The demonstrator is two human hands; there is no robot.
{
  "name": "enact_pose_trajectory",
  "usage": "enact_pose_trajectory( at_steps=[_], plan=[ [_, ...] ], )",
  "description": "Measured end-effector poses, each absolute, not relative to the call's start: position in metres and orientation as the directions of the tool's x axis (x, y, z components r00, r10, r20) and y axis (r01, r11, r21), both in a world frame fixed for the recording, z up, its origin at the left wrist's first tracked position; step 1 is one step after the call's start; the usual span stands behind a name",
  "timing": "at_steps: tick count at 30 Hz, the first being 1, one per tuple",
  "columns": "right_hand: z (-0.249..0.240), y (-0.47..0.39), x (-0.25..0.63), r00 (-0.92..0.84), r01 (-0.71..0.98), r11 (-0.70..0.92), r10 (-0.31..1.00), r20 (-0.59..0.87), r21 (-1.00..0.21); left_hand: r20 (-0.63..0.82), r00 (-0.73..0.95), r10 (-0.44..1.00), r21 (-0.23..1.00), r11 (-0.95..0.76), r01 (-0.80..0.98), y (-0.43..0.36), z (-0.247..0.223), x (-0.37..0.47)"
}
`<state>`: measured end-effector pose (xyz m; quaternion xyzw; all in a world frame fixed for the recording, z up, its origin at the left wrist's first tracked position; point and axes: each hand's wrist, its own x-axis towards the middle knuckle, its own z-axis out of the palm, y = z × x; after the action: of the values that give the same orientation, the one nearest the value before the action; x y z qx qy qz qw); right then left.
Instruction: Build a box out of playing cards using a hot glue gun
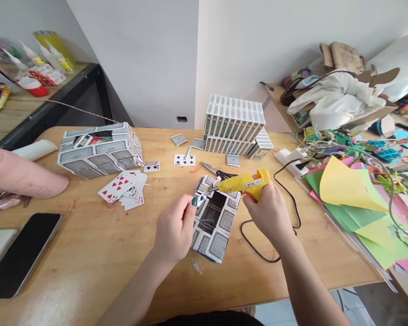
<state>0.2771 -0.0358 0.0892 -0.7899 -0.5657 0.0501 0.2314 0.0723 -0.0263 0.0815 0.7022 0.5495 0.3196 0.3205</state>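
My right hand (267, 206) is wrapped round the handle of a yellow glue gun (240, 182), whose nozzle points left. Just at the nozzle, my left hand (178, 222) pinches a small card piece (201, 198) between thumb and fingers. Below both hands lies a box covered in grey-patterned playing cards (218, 244), with a dark rectangular opening in its top. Black-handled scissors (221, 173) lie behind that box, partly hidden by the gun.
A larger card-covered box (100, 158), loose cards (117, 186) and a black phone (23, 253) are at the left. Stacked card packs (234, 122) stand behind. A cable (294, 199) loops right, near coloured paper (347, 208). A pink bottle (23, 174) lies far left.
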Motion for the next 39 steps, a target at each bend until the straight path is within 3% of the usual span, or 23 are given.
enact_pose_trajectory(
  at_steps=[9,16,22,29,34,39],
  plan=[
    [0.087,-0.035,0.284,0.393,0.873,-0.293,0.897,0.204,-0.391,0.177,0.231,0.957,0.799,-0.277,0.534,-0.027,0.076,0.068],
    [0.086,-0.033,0.288,0.427,0.873,-0.349,0.884,0.189,-0.341,0.136,0.270,0.953,0.816,-0.262,0.515,-0.031,0.078,0.068],
    [0.086,-0.035,0.284,0.414,0.881,-0.324,0.880,0.233,-0.344,0.220,0.318,0.922,0.834,-0.347,0.429,-0.032,0.077,0.065],
    [0.071,-0.020,0.321,0.620,0.769,-0.511,0.745,0.248,-0.385,0.183,0.299,0.937,0.892,-0.286,0.351,-0.031,0.072,0.060],
    [0.039,-0.012,0.370,0.810,0.547,-0.760,0.586,-0.009,-0.351,0.103,0.218,0.971,0.939,-0.167,0.300,-0.031,0.069,0.058],
    [0.004,-0.017,0.379,0.855,0.460,-0.834,0.509,-0.103,-0.304,0.078,0.187,0.979,0.954,-0.128,0.273,-0.031,0.064,0.057]
  ],
)
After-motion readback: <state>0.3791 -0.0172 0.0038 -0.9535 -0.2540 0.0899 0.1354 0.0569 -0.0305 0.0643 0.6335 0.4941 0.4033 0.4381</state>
